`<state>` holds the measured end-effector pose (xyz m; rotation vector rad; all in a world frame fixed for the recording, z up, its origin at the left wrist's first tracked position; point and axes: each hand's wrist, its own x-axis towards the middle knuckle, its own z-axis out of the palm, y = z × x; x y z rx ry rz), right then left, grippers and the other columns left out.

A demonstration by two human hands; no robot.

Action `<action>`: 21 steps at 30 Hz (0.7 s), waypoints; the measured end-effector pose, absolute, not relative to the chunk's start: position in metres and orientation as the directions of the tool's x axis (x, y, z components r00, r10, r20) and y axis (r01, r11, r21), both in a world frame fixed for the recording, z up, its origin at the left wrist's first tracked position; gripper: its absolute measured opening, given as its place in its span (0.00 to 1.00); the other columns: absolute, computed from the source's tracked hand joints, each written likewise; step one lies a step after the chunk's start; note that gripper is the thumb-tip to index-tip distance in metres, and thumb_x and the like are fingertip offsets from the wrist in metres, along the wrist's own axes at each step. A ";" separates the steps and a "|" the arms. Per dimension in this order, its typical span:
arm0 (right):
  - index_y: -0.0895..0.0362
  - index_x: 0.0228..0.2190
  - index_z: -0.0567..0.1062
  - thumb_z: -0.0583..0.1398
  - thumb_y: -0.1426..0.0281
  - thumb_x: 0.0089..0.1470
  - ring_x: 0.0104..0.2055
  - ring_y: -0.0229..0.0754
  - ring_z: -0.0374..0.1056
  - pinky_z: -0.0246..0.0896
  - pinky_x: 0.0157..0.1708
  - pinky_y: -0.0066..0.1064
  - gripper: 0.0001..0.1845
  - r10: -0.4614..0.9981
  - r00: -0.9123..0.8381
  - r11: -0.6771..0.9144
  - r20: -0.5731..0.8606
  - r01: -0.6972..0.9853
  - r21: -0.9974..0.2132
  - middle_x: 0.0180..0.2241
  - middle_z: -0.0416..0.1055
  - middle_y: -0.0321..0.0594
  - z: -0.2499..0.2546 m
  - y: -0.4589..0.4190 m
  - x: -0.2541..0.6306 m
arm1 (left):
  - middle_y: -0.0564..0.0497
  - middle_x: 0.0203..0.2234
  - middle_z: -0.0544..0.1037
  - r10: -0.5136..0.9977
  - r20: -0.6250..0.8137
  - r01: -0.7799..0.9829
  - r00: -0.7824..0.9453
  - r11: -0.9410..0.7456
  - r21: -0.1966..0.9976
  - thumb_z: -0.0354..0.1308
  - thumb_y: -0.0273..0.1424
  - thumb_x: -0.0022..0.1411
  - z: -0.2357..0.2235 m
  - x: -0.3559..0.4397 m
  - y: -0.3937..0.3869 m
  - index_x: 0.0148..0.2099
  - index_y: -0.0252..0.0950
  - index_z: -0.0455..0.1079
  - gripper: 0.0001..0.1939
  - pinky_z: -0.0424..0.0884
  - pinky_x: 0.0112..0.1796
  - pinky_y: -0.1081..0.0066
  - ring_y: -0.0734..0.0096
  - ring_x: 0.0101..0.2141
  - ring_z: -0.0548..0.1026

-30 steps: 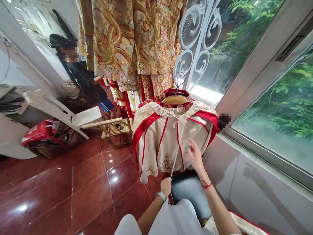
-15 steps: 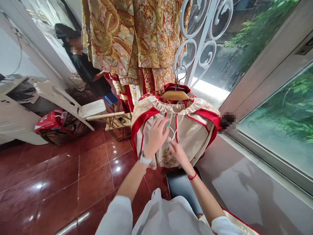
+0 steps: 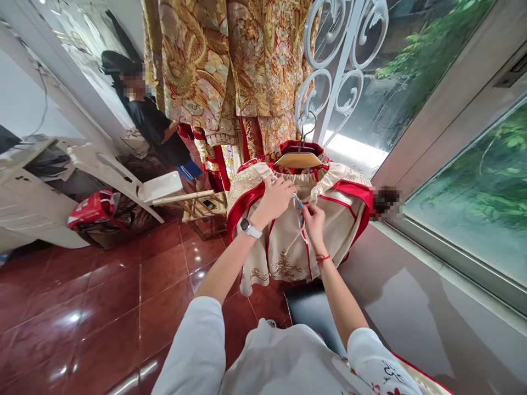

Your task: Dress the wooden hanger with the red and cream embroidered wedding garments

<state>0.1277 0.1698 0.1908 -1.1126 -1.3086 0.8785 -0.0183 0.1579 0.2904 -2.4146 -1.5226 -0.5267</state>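
A cream garment (image 3: 284,236) with red trim, gold embroidery and a gathered drawstring waist hangs in front of me on a wooden hanger (image 3: 299,159). My left hand (image 3: 276,202), with a watch on its wrist, is closed at the waistband, thumb and fingertips pinching the drawstring (image 3: 293,241). Just right of it and slightly lower, my right hand (image 3: 313,220) pinches the cord too, its wrist circled by a red string bracelet. The two sets of fingertips are close together. A loose length of cord dangles below them over the cloth.
Gold and red embroidered garments (image 3: 197,66) hang behind. A person (image 3: 150,123) in dark clothes stands back left, near a white chair (image 3: 162,186) and bamboo stand (image 3: 203,204). A black seat (image 3: 310,312) sits below; a glass window (image 3: 465,203) is at right.
Both hands have risen to the garment's waistband and come together, now pinching the drawstring. The gathered waist is drawn up into folds beside them. The view has shifted slightly left.
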 end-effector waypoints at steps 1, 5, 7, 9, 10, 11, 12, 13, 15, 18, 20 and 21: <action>0.57 0.22 0.69 0.58 0.46 0.53 0.20 0.34 0.56 0.52 0.21 0.27 0.26 0.968 0.078 0.226 0.237 0.129 -0.966 0.18 0.65 0.35 0.176 0.160 0.132 | 0.43 0.47 0.77 0.813 0.420 0.901 0.403 -0.434 -0.026 0.44 0.25 0.71 0.289 -0.022 0.153 0.48 0.38 0.74 0.16 0.52 0.58 0.47 0.54 0.52 0.68; 0.56 0.18 0.67 0.56 0.38 0.48 0.18 0.35 0.54 0.50 0.20 0.29 0.33 0.998 0.046 0.025 0.036 0.216 -0.976 0.15 0.61 0.35 0.125 0.121 0.159 | 0.45 0.45 0.78 0.825 0.415 0.907 0.383 -0.421 -0.001 0.46 0.23 0.69 0.275 -0.049 0.130 0.44 0.39 0.75 0.15 0.54 0.57 0.48 0.55 0.51 0.70; 0.56 0.18 0.68 0.56 0.36 0.47 0.19 0.36 0.54 0.51 0.20 0.30 0.34 1.000 0.010 0.006 0.009 0.282 -0.959 0.15 0.61 0.35 0.122 0.109 0.175 | 0.47 0.42 0.78 0.843 0.427 0.916 0.328 -0.395 0.075 0.48 0.25 0.69 0.270 -0.060 0.121 0.41 0.40 0.75 0.14 0.56 0.57 0.49 0.57 0.49 0.71; 0.58 0.24 0.72 0.55 0.39 0.52 0.23 0.40 0.59 0.57 0.25 0.32 0.33 0.990 0.073 0.085 0.120 0.373 -0.924 0.20 0.65 0.39 0.141 0.106 0.183 | 0.47 0.39 0.78 0.858 0.474 0.926 0.200 -0.323 0.195 0.49 0.28 0.69 0.269 -0.061 0.119 0.38 0.39 0.75 0.12 0.58 0.56 0.51 0.58 0.47 0.72; 0.59 0.30 0.75 0.55 0.41 0.54 0.28 0.43 0.63 0.62 0.30 0.35 0.32 0.960 0.155 0.145 0.233 0.436 -0.888 0.26 0.70 0.43 0.156 0.109 0.182 | 0.47 0.40 0.78 0.853 0.514 0.929 0.096 -0.262 0.261 0.51 0.31 0.68 0.270 -0.058 0.122 0.38 0.39 0.75 0.11 0.59 0.56 0.51 0.58 0.46 0.73; 0.59 0.39 0.76 0.57 0.43 0.54 0.36 0.49 0.67 0.65 0.37 0.39 0.31 0.897 0.248 0.199 0.366 0.513 -0.835 0.34 0.72 0.49 0.173 0.114 0.177 | 0.45 0.42 0.77 0.830 0.558 0.928 -0.024 -0.189 0.321 0.53 0.33 0.67 0.272 -0.052 0.127 0.40 0.38 0.75 0.10 0.60 0.56 0.51 0.56 0.48 0.72; 0.60 0.48 0.73 0.59 0.45 0.54 0.47 0.55 0.67 0.65 0.46 0.45 0.33 0.806 0.325 0.231 0.494 0.596 -0.769 0.45 0.71 0.55 0.191 0.121 0.171 | 0.42 0.46 0.76 0.788 0.598 0.922 -0.145 -0.112 0.371 0.56 0.35 0.66 0.273 -0.045 0.134 0.45 0.38 0.75 0.10 0.61 0.56 0.50 0.52 0.51 0.71; 0.61 0.56 0.68 0.61 0.47 0.53 0.57 0.61 0.61 0.60 0.53 0.53 0.38 0.731 0.349 0.240 0.587 0.673 -0.699 0.54 0.65 0.60 0.208 0.131 0.162 | 0.39 0.52 0.73 0.737 0.627 0.912 -0.253 -0.035 0.409 0.58 0.36 0.63 0.275 -0.038 0.142 0.52 0.38 0.73 0.16 0.60 0.57 0.47 0.47 0.55 0.69; 0.61 0.62 0.62 0.62 0.53 0.53 0.68 0.70 0.42 0.44 0.59 0.68 0.41 0.673 0.336 0.216 0.659 0.763 -0.610 0.64 0.51 0.64 0.235 0.154 0.149 | 0.33 0.62 0.64 0.655 0.644 0.888 -0.396 0.093 0.451 0.61 0.35 0.60 0.276 -0.027 0.158 0.64 0.37 0.64 0.30 0.59 0.58 0.41 0.36 0.63 0.60; 0.60 0.60 0.65 0.54 0.66 0.59 0.71 0.69 0.33 0.34 0.61 0.71 0.28 0.647 0.430 0.151 0.630 0.738 -0.658 0.68 0.42 0.61 0.257 0.186 0.160 | 0.32 0.66 0.59 0.653 0.602 0.873 -0.459 0.209 0.440 0.58 0.33 0.62 0.276 -0.030 0.174 0.70 0.37 0.56 0.35 0.57 0.58 0.35 0.31 0.66 0.55; 0.59 0.58 0.69 0.51 0.71 0.60 0.68 0.63 0.44 0.39 0.62 0.64 0.25 0.664 0.492 0.149 0.563 0.651 -0.744 0.65 0.51 0.61 0.266 0.203 0.191 | 0.34 0.63 0.66 0.696 0.577 0.890 -0.427 0.211 0.404 0.53 0.30 0.64 0.278 -0.043 0.175 0.70 0.38 0.57 0.32 0.60 0.58 0.38 0.34 0.64 0.61; 0.60 0.57 0.70 0.51 0.71 0.60 0.64 0.60 0.51 0.42 0.62 0.60 0.24 0.704 0.492 0.153 0.512 0.599 -0.786 0.62 0.58 0.61 0.270 0.211 0.210 | 0.34 0.60 0.69 0.720 0.568 0.901 -0.398 0.191 0.390 0.51 0.28 0.64 0.281 -0.052 0.174 0.69 0.38 0.58 0.31 0.63 0.57 0.41 0.38 0.61 0.65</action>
